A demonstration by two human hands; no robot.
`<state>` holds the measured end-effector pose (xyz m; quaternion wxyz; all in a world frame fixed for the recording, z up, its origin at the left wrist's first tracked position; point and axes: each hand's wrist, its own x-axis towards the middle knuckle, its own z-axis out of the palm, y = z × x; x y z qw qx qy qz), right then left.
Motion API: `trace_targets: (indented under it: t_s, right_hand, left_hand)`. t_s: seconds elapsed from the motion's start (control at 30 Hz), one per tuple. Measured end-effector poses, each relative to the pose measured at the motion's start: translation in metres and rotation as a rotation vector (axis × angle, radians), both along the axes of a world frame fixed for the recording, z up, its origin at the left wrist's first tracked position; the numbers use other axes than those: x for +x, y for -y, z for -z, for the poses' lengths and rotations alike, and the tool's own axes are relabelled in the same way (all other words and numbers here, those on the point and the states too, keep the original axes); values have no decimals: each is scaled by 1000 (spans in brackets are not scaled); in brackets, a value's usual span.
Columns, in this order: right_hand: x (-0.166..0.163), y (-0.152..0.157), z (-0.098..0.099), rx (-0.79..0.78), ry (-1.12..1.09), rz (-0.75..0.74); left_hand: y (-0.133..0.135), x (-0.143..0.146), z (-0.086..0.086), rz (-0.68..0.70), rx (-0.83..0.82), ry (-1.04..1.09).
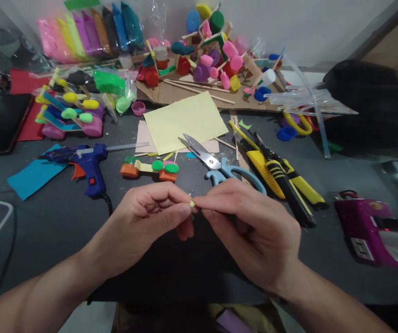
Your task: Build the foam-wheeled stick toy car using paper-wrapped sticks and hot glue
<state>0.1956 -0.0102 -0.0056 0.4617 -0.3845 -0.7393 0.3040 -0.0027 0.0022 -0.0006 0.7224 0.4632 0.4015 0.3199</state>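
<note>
Between the thumb and forefinger of my left hand (157,210) is a small pale yellow piece (192,203); its kind is too small to make out. My right hand (251,222) meets it from the other side, its fingertips pressed together at the piece. A bit of green shows just below the fingertips, mostly hidden. Beyond my hands lies a small model with orange, green and pink parts (146,167). Light-blue-handled scissors (213,163) rest with blades apart behind my right hand, overlapping a yellow paper sheet (185,121).
A blue glue gun (93,166) lies left on blue paper (32,178). Yellow-black cutters and pliers (285,180) lie right. Clay models (70,111), bagged clay (91,32) and more models (209,60) stand at the back. A purple power box (369,231) sits far right.
</note>
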Motion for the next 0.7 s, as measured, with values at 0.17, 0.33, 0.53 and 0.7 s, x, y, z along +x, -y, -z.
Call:
trace_targets:
  t_s: [0.17, 0.33, 0.53, 0.7]
  right_hand:
    - [1, 0, 1, 171, 128, -4]
    - [1, 0, 0, 29, 43, 23]
    - [0, -2, 0, -78, -23, 93]
    - [-2, -3, 0, -102, -58, -17]
  left_hand:
    - [0, 0, 0, 4, -9, -3]
    - [0, 1, 1, -19, -20, 34]
    - [0, 2, 0, -40, -57, 75]
    - [1, 2, -7, -26, 65, -57]
